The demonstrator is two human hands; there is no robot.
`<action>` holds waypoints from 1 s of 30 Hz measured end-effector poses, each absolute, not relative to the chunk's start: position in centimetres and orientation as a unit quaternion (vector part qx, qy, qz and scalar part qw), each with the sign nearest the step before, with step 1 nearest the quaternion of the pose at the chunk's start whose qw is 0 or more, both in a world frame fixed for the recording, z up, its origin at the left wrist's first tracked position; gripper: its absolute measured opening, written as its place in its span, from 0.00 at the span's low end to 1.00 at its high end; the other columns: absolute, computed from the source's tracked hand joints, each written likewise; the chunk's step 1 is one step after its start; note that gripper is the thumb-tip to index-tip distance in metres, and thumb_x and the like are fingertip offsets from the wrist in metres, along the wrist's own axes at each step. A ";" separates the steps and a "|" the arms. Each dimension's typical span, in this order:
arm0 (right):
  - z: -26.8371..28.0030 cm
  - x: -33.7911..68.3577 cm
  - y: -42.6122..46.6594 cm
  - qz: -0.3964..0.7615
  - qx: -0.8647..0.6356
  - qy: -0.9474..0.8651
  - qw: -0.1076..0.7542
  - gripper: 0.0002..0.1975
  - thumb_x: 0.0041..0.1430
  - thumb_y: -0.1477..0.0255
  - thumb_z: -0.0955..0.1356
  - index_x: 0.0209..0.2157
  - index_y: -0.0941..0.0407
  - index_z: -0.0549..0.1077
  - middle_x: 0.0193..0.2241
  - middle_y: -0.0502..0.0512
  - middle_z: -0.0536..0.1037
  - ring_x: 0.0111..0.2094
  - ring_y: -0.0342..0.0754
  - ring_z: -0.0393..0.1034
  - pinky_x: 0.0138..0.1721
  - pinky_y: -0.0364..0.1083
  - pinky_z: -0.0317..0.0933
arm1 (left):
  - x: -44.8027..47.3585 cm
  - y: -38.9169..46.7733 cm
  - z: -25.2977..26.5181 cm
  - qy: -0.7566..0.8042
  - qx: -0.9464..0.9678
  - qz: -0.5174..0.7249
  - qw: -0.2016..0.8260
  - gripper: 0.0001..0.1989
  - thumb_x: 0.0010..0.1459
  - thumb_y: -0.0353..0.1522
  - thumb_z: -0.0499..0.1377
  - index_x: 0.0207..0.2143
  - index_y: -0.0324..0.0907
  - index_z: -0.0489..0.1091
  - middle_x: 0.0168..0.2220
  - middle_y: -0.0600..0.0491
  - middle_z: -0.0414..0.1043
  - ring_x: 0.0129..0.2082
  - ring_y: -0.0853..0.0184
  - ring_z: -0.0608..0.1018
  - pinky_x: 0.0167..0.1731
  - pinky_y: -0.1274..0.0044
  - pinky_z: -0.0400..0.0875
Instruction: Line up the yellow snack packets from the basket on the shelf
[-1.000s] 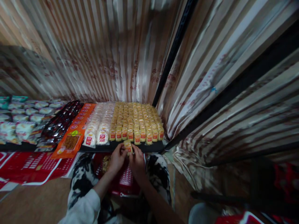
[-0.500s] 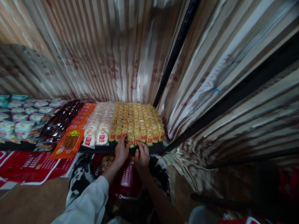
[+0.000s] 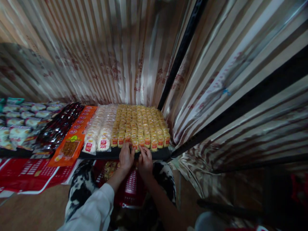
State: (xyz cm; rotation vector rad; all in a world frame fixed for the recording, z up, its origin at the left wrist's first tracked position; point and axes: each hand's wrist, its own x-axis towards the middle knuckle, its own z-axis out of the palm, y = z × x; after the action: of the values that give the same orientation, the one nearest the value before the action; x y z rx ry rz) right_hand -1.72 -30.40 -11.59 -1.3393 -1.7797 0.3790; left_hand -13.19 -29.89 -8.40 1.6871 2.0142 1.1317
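Rows of small yellow wrapped snack packets [image 3: 141, 123] stand close together on a black shelf [image 3: 96, 155] in front of me. My left hand [image 3: 126, 157] is at their front edge, fingertips against the front packets and thumb apart from the fingers. Beside it, my right hand [image 3: 145, 162] has its fingers partly bent and apart, with the fingertips at the front row. One front packet [image 3: 135, 144] sits between the two hands, slightly forward of its neighbours. Neither hand visibly grips a packet, though the fingertips partly cover the contact.
Left of the yellow rows lie white round snacks in clear wrap [image 3: 104, 142], an orange packet [image 3: 68, 144], dark shiny packets [image 3: 57, 125] and white-green packets [image 3: 20, 133]. Red printed bags [image 3: 31, 173] hang below the shelf. A striped sheet [image 3: 115, 64] and black poles [image 3: 179, 57] enclose the corner.
My left hand has drawn slightly down toward me, its fingertips lower on the front packets. The right hand has barely moved. The view has shifted a little.
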 end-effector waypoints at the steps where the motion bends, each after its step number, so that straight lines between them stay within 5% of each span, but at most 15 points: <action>1: -11.7 -1.7 -30.4 0.152 -0.540 -0.711 0.424 0.23 0.59 0.76 0.55 0.54 0.54 0.65 0.47 0.58 0.66 0.50 0.48 0.61 0.51 0.49 0.60 | -13.1 -29.9 -8.4 0.701 0.583 0.385 0.141 0.06 0.55 0.31 0.52 0.37 0.40 0.62 0.35 0.50 0.67 0.38 0.64 0.71 0.40 0.72 0.66; 12: -11.4 -1.7 -30.8 0.173 -0.511 -0.714 0.446 0.22 0.58 0.75 0.55 0.52 0.55 0.66 0.48 0.59 0.65 0.50 0.49 0.60 0.52 0.52 0.57 | -13.1 -30.3 -8.6 0.701 0.558 0.409 0.174 0.09 0.55 0.32 0.53 0.40 0.41 0.62 0.36 0.52 0.66 0.29 0.70 0.70 0.35 0.77 0.66; 18: -11.0 -2.2 -32.1 0.179 -0.493 -0.710 0.470 0.18 0.59 0.74 0.56 0.48 0.57 0.69 0.44 0.60 0.68 0.49 0.49 0.62 0.52 0.53 0.57 | -14.3 -31.6 -8.9 0.680 0.550 0.454 0.169 0.11 0.55 0.32 0.53 0.41 0.39 0.63 0.36 0.52 0.66 0.31 0.71 0.70 0.37 0.78 0.66; 23: -12.5 -3.8 -35.2 0.300 -0.496 -0.703 0.412 0.15 0.59 0.74 0.57 0.43 0.56 0.71 0.40 0.58 0.74 0.44 0.48 0.67 0.48 0.49 0.61 | -15.3 -35.3 -11.0 0.712 0.506 0.458 0.165 0.09 0.58 0.31 0.47 0.35 0.40 0.65 0.33 0.50 0.68 0.36 0.67 0.71 0.39 0.75 0.66; 30: -20.4 -6.3 -36.2 0.431 -0.613 -0.579 0.323 0.16 0.52 0.75 0.61 0.41 0.57 0.73 0.41 0.57 0.76 0.45 0.50 0.69 0.50 0.51 0.59 | -16.4 -38.8 -18.6 0.768 0.432 0.276 0.384 0.09 0.52 0.26 0.51 0.32 0.39 0.70 0.35 0.46 0.74 0.39 0.64 0.74 0.41 0.74 0.66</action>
State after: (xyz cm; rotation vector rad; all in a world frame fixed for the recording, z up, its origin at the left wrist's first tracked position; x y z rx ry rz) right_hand -6.30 -36.23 -20.43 -1.6084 -1.5189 1.1306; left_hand -16.41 -38.83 -18.59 1.1007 1.9563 0.7046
